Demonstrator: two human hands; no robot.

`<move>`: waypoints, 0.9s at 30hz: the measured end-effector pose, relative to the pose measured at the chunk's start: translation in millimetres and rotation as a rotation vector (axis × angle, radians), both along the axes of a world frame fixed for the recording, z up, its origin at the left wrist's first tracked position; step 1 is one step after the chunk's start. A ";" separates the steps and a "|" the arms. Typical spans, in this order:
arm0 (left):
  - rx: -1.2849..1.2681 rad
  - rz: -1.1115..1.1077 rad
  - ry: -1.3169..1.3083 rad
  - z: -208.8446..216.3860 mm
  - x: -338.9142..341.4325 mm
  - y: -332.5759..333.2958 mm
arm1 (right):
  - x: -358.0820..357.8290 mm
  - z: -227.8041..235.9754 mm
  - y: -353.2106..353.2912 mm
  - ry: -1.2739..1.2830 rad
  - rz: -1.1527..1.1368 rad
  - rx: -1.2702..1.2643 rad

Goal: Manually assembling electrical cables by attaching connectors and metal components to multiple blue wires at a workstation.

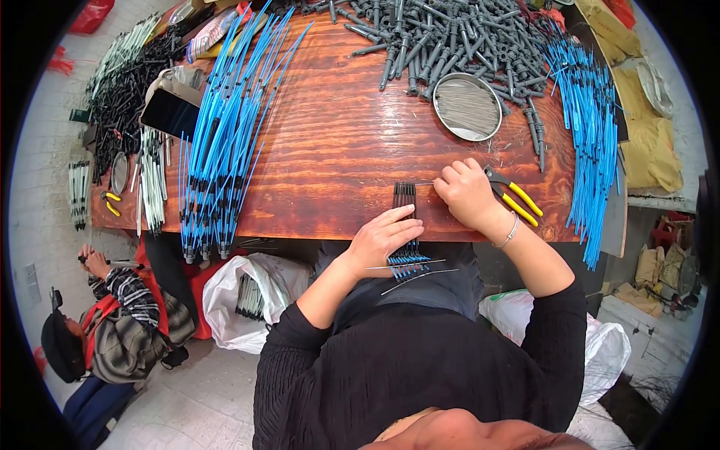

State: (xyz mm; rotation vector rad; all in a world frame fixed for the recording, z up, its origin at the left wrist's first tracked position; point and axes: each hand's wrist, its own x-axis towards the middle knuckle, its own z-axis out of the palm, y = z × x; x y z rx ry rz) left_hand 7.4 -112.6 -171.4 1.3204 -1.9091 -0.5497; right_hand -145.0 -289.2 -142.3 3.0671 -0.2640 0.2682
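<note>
At the table's front edge lies a flat row of thin black rods [404,196], side by side, with blue parts at their lower ends. My left hand [386,238] grips this row, its fingers stretched across the top; the thumb is hard to see. Thin metal wires [421,281] cross the lower ends over my lap. My right hand [466,193] is closed in a pinch just right of the row's far end. From its fingertips a thin wire [424,184] reaches to the rods. Cutting pliers with yellow handles [519,201] lie beside my right wrist.
Beyond my hands stands a round tin [439,112] of thin wires, before a heap of grey plastic tubes [457,37]. Blue rods lie left [217,135] and right [589,127]. A phone [171,112] leans at left. Another person [124,322] works there, near a white sack [225,300].
</note>
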 end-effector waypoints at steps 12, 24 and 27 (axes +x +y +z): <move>-0.001 -0.019 0.013 2.7 0.1 -0.5 | -0.4 -2.1 -8.3 -0.121 -0.033 0.039; 0.006 -0.025 -0.025 1.5 2.1 0.7 | -6.7 -9.8 8.2 -0.098 -0.064 0.084; 0.010 -0.030 0.017 1.3 1.2 0.9 | -4.1 -7.7 13.1 -0.068 -0.088 0.128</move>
